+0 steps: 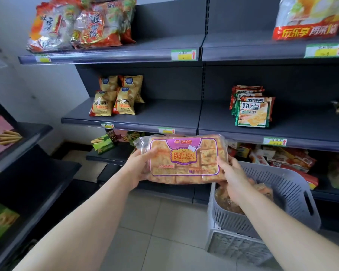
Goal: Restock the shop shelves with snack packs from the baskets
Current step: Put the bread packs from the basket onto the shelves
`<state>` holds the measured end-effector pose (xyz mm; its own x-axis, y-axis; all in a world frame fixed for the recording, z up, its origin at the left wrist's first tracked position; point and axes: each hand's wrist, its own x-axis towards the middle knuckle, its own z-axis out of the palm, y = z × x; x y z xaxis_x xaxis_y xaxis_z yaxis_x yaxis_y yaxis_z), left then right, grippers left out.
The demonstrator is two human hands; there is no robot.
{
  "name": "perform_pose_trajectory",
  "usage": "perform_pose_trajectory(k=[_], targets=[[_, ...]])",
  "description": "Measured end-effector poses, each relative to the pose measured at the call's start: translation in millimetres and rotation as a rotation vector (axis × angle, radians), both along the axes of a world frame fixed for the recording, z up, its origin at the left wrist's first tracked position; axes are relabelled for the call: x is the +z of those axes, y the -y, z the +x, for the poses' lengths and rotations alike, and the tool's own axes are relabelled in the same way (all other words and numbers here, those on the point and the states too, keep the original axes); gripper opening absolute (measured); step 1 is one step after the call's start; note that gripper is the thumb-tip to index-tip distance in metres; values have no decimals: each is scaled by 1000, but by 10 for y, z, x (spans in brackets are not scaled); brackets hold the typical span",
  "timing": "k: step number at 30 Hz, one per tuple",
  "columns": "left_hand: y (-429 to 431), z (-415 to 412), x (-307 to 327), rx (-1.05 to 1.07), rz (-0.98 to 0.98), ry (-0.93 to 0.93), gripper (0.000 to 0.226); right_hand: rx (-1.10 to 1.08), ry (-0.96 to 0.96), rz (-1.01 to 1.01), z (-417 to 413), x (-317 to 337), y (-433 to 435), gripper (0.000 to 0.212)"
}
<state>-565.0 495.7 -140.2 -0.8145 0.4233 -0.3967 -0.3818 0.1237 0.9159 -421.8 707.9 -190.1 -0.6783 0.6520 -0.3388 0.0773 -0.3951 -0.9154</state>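
Note:
A large clear pack of orange pastries with a purple label is held up flat in front of the shelves, just below the middle shelf. My left hand grips its left edge and my right hand grips its right edge. Under my right hand stands a grey slotted basket with more packs of the same kind inside.
Yellow chip bags and green cracker packs sit on the middle shelf. Orange rice-cracker bags fill the top shelf's left. A second grey crate lies beneath the basket. Dark side shelving stands at the left; tiled floor lies below.

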Motion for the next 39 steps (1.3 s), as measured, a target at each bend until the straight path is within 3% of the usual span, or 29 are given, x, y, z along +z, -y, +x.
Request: perform_pose_trajectory(k=[11,15,16,18,20,21,23,25,27,29,32,35,39], targets=[[538,-456,217,-8,-8,-36,36,-31,6,61,-492,265,560,25],[521,-545,289,34,-76,-50,41,-19,101,152,-594,298,624,30],[503,-560,312,55,-90,-47,42,-6,158,249,-628,268,630,36],[450,-578,364,104,-128,-44,42,7,305,671,-649,254,687,59],[360,-562,436,135,-187,-75,46,68,214,1131,-656,297,815,85],[301,-540,487,145,-225,-99,57,179,154,1284,-674,334,895,96],[177,-515,569,115,-323,-156,86,411,169,1402,-721,392,1057,112],[68,-498,654,60,-383,-201,89,402,137,1308,-756,381,1110,102],[-4,-480,767,6,-318,-167,83,274,13,1023,-757,355,1014,73],[-43,-483,879,-55,-229,-131,71,192,-87,531,-732,329,819,43],[-98,-520,942,-55,-220,-163,50,129,-200,-114,-665,217,576,31],[-123,-549,952,13,-215,-164,40,108,-184,-306,-599,104,502,36],[-141,-540,887,-12,-259,-147,37,113,-216,-279,-573,127,443,35]])
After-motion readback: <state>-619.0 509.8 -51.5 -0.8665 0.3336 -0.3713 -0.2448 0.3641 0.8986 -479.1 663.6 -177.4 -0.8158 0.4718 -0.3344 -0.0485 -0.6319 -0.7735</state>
